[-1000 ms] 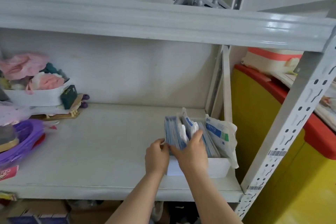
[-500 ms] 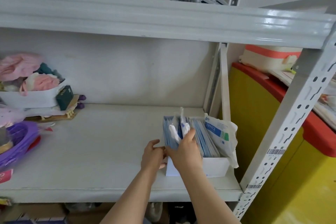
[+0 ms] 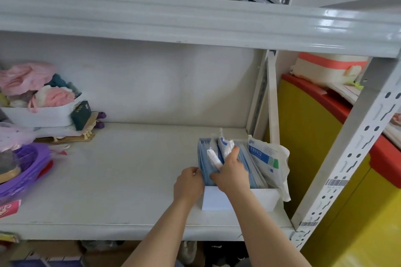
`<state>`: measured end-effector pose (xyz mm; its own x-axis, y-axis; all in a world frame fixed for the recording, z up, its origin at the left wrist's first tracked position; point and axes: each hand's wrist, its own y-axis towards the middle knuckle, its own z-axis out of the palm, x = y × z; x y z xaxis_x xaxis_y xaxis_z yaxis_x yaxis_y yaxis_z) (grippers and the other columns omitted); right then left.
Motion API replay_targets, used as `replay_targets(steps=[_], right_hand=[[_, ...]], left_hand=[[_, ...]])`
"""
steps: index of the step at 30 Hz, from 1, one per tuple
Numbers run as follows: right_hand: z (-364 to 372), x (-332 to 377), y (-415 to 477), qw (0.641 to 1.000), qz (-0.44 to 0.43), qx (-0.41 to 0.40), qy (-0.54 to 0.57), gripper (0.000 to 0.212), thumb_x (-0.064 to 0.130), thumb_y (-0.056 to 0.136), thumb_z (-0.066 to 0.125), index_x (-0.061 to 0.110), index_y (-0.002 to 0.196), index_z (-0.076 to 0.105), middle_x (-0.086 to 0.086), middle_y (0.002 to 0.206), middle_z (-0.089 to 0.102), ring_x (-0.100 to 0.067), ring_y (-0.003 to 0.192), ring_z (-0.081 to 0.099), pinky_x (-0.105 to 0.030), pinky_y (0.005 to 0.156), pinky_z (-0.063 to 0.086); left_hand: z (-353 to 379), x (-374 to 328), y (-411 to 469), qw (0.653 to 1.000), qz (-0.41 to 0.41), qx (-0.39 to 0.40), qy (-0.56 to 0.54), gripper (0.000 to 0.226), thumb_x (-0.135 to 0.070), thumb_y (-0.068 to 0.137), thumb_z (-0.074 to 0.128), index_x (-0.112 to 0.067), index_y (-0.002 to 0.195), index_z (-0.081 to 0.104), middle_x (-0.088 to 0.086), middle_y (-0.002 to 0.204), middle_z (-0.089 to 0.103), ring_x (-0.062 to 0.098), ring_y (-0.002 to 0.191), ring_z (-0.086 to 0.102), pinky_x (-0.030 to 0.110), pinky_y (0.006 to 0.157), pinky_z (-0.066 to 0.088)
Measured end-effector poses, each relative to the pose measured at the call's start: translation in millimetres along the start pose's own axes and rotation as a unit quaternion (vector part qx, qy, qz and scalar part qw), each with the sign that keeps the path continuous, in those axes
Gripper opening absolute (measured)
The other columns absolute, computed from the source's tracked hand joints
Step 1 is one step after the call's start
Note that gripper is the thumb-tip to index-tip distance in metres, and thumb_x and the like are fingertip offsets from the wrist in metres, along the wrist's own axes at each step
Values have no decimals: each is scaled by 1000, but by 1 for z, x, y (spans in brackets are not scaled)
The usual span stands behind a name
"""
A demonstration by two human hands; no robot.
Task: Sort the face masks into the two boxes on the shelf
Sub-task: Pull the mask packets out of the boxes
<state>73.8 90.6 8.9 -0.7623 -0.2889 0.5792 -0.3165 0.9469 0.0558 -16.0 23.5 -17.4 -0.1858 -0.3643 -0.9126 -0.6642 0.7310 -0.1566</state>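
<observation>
A white box (image 3: 263, 199) stands on the grey shelf (image 3: 112, 180) at the right end, packed with upright blue face masks (image 3: 249, 162). My right hand (image 3: 232, 175) reaches into the box and grips a small wrapped mask packet (image 3: 224, 147) among them. At the box's left side my left hand (image 3: 188, 183) holds the outermost blue masks (image 3: 202, 158) with curled fingers. A larger white mask packet with a blue and green label (image 3: 265, 156) leans out over the box's right rim. Only one box of masks is in view.
A white tub of pink cloths (image 3: 41, 115) and a dark green box (image 3: 81, 111) sit at the shelf's left back; a purple basket (image 3: 23, 167) lies in front of them. Perforated upright post (image 3: 347, 158) stands right of the box, a yellow and red cabinet (image 3: 314, 136) beyond.
My right hand has pushed a little deeper into the masks and closed on the wrapped packet. The left hand stays at the box's left side.
</observation>
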Motion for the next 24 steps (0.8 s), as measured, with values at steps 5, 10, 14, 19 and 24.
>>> replay_targets(steps=[5, 10, 14, 19, 24], right_hand=[[-4, 1, -5, 1000, 1, 13, -8, 103, 49, 75, 72, 15, 146, 5, -11, 118, 58, -32, 103, 62, -40, 79, 51], [-6, 2, -5, 998, 8, 51, -22, 111, 52, 72, 73, 18, 148, -1, -12, 131, 50, -33, 113, 57, -44, 88, 50], [-7, 2, -5, 997, 13, 71, -26, 119, 58, 69, 74, 21, 149, -6, -11, 142, 42, -34, 121, 52, -46, 93, 48], [-5, 0, -6, 998, 11, 54, -34, 115, 61, 71, 71, 20, 149, -4, -10, 140, 44, -32, 119, 55, -44, 91, 49], [-3, -1, -5, 998, 12, 46, -38, 106, 48, 75, 73, 21, 148, 1, -9, 136, 47, -31, 116, 56, -43, 88, 50]], left_hand=[[-4, -19, 3, 999, -10, 3, 48, 10, -4, 79, 44, -5, 74, 53, 17, 78, 66, 35, 68, 67, 42, 65, 61], [-12, -30, 9, 998, -69, 3, 4, 15, 1, 75, 49, 0, 88, 57, 16, 87, 66, 33, 64, 68, 40, 57, 59], [-11, -27, 14, 991, -124, -17, -46, 7, -5, 80, 57, -3, 84, 62, 17, 82, 71, 30, 68, 68, 37, 68, 59], [-13, -22, 11, 959, -206, 43, -189, 22, -21, 90, 67, -1, 95, 60, 12, 88, 64, 31, 88, 61, 42, 79, 51], [-14, -18, 8, 950, -217, 69, -213, 26, -29, 92, 64, -5, 100, 57, 7, 98, 61, 29, 96, 58, 44, 91, 48]])
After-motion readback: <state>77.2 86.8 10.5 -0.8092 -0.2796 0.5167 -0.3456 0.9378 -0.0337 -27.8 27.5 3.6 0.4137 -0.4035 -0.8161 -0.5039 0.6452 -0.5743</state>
